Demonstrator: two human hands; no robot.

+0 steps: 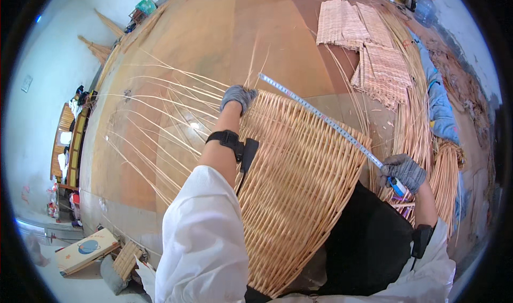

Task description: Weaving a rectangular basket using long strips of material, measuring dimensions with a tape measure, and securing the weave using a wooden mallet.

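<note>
A woven wicker panel (294, 190) fills the middle foreground, long loose rods (155, 100) fanning out from its left side. My left hand (238, 98), in a grey glove, is closed on the panel's top-left corner. My right hand (404, 172), also gloved, grips a blue tape measure case (396, 186) right of the panel. The extended steel tape (320, 116) runs diagonally along the panel's upper edge, its free end just above and right of my left hand.
Stacked woven pieces (342, 22) lie at upper right, beside long rod bundles (414, 132) and blue cloth (443, 121). Wooden shelving (67, 142) stands along the left wall. A pale decorated board (88, 252) lies lower left. Large boards (208, 30) cover the floor.
</note>
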